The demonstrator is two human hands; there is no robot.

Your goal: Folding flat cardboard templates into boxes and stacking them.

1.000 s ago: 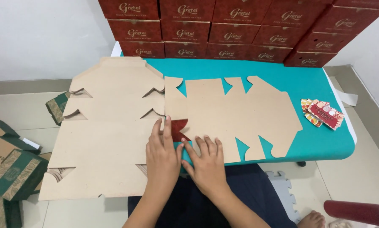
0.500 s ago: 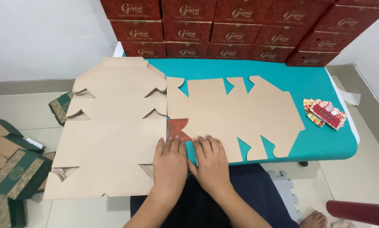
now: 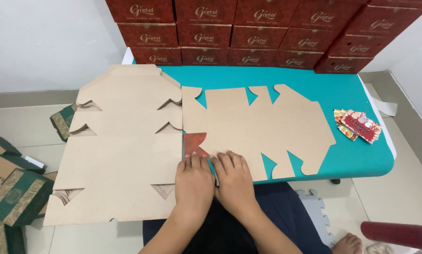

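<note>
Head view, looking straight down: both hands sit side by side at the near edge of the teal surface, palms down, forearms coming up from the bottom of the frame. The left hand lies flat and open, fingers together and pointing away from the body, its fingertips just reaching the red folded flap; it grips nothing, it presses. The right hand is just beside it, thumbs nearly touching, also open and flat, fingers slightly fanned on the near edge of the flat die-cut cardboard blank.

That blank lies brown side up across the middle of the surface, with its tabs and notches all round. Its red flap is at its near left corner, turned over so that the printed side shows.

Left of the blank, touching it along one edge, a stack of larger cardboard blanks overhangs the left end of the surface. Beyond the blank, against the wall, stands a row of dark red boxes, stacked several high. Right of the blank, well apart from it, a few red patterned cards lie on the teal. Far left of the blank, on the floor, sit green and gold boxes.
</note>
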